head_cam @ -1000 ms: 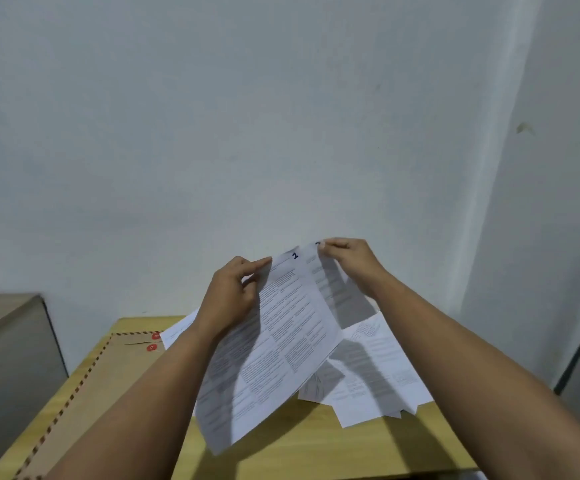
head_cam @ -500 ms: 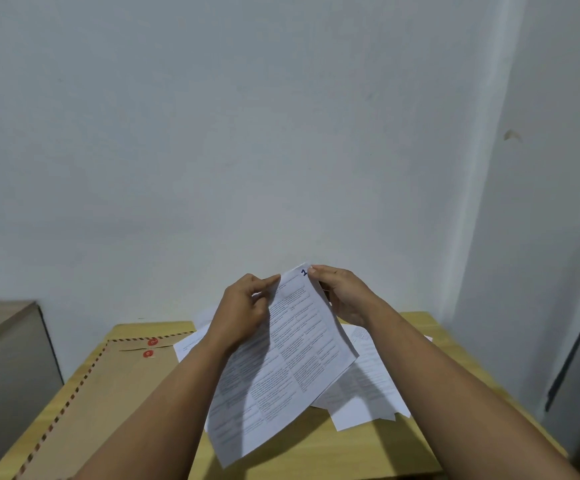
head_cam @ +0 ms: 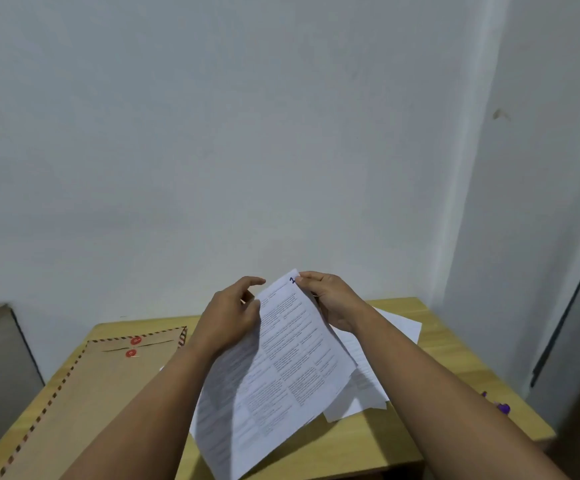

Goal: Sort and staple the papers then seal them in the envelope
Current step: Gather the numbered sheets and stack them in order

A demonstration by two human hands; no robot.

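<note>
Printed sheet (head_cam: 281, 358): one handwritten blue mark at the top corner, partly covered, possibly the numeral 1 or 2. Body text in columns, too small to read.

Two arms come in from the bottom of the picture, one on the left and one on the right. Both arms are bare all the way down to where the picture ends. No sleeve shows on either one. The wrists are bare too, with no watch and no band. The left hand (head_cam: 228, 315) has no ring and no glove. The right hand (head_cam: 333, 299) has no ring and no glove either. The fingers (head_cam: 311, 276) on the right hand have short nails with no paint. The arms look smooth, with no marks or drawings on them. The rest of the person is out of the picture.
</note>
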